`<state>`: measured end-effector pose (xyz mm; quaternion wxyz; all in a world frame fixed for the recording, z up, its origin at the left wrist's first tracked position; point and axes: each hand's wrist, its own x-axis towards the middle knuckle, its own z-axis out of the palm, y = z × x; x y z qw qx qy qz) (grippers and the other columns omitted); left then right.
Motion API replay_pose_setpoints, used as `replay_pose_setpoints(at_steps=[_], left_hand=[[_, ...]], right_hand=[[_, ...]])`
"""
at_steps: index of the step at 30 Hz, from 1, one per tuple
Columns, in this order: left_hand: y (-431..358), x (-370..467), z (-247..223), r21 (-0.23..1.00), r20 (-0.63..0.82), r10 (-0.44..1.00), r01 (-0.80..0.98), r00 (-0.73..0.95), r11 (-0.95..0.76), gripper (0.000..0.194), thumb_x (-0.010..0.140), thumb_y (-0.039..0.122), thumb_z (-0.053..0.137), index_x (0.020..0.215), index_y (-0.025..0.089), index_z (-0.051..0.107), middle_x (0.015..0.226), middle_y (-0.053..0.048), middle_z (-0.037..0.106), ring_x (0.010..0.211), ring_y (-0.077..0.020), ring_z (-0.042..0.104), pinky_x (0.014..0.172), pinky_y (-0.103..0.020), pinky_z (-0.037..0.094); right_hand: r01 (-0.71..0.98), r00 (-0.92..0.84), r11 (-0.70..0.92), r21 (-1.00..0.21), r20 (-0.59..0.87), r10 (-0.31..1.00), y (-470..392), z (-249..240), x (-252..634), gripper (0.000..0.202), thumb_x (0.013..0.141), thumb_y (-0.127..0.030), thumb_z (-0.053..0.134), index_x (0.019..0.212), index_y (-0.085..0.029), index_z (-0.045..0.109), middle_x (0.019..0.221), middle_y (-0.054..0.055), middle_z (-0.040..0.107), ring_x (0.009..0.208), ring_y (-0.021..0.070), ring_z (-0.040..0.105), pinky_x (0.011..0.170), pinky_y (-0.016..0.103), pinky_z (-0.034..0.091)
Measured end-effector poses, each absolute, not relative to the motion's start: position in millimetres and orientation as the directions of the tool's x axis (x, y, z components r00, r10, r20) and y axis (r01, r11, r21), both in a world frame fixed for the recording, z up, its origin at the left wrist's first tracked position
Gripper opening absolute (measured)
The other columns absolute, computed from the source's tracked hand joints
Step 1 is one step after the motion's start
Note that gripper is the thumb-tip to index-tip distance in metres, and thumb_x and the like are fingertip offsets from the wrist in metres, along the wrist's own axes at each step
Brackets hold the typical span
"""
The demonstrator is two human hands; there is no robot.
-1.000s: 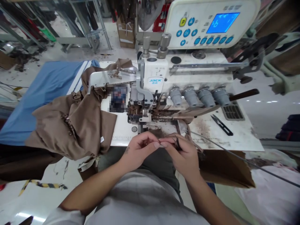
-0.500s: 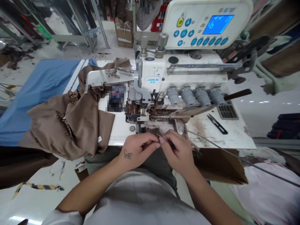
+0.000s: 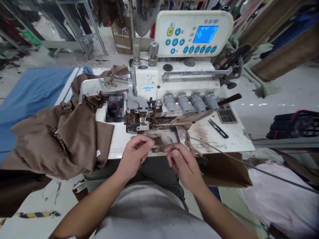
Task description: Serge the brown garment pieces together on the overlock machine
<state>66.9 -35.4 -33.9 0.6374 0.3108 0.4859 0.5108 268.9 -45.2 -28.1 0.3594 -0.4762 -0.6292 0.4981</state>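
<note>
White table [image 3: 234, 141], Jack sewing machine [image 3: 185, 83] just past left hand [image 3: 133, 156] and right hand [image 3: 186, 166].
Both are pinched together; I can't tell if they hold anything. Black snips [image 3: 218, 129] lie to their right.

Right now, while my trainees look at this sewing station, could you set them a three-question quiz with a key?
1. True or false: the left hand and right hand are touching each other.
2. Which item lies on the white worktop, right of the sewing machine? A: yellow hammer; B: black snips; C: glass jar.
3. Fill in: the control panel's screen glows ____.

Key: 1 false; 2 B; 3 blue.
</note>
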Motion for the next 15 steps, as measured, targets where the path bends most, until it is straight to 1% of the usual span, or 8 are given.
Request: replay_pose_setpoints(at_steps=[2, 4, 9, 15], left_hand=[[-35.2, 68.0, -32.7, 0.874, -0.302, 0.953, -0.399, -0.002, 0.276, 0.033, 0.083, 0.047, 0.088, 0.089, 0.019, 0.073, 0.061, 0.005, 0.056, 0.043, -0.0035, 0.036, 0.04, -0.017, 0.024], [-35.4, 69.3, -31.8, 0.865, -0.3, 0.954, -0.423, -0.006, 0.269, 0.034, 0.081, 0.047, 0.09, 0.089, 0.018, 0.073, 0.063, 0.004, 0.057, 0.044, -0.0034, 0.037, 0.04, -0.017, 0.026], [-35.1, 72.0, -34.7, 0.869, -0.303, 0.953, -0.418, -0.023, 0.266, 0.033, 0.08, 0.047, 0.091, 0.088, 0.019, 0.076, 0.062, 0.005, 0.056, 0.043, -0.0033, 0.038, 0.04, -0.016, 0.027], [-34.5, 69.5, -41.6, 0.881, -0.315, 0.947, -0.39, -0.066, 0.266, 0.037, 0.074, 0.05, 0.094, 0.085, 0.018, 0.08, 0.063, 0.003, 0.061, 0.042, -0.0024, 0.037, 0.038, -0.016, 0.026]], right_hand=[[0.198, -0.306, -0.024, -0.98, -0.085, 0.948, -53.6, -35.3, 265.7, 0.033, 0.114, -0.045, 0.043, 0.116, -0.021, 0.064, 0.07, -0.003, 0.057, 0.056, 0.0127, 0.051, 0.052, 0.025, 0.037], [0.191, -0.304, -0.049, -0.98, -0.107, 0.947, -58.0, -39.8, 260.5, 0.034, 0.113, -0.046, 0.045, 0.116, -0.02, 0.067, 0.069, -0.003, 0.058, 0.058, 0.0131, 0.053, 0.053, 0.025, 0.038], [0.229, -0.28, 0.019, -0.973, -0.047, 0.959, -57.1, -38.3, 250.5, 0.033, 0.113, -0.043, 0.046, 0.115, -0.021, 0.071, 0.065, -0.004, 0.058, 0.058, 0.0129, 0.055, 0.059, 0.025, 0.04], [0.261, -0.256, 0.052, -0.964, -0.017, 0.966, -55.0, -37.2, 244.0, 0.03, 0.112, -0.04, 0.048, 0.111, -0.023, 0.072, 0.066, -0.004, 0.058, 0.061, 0.0138, 0.057, 0.063, 0.025, 0.042]])
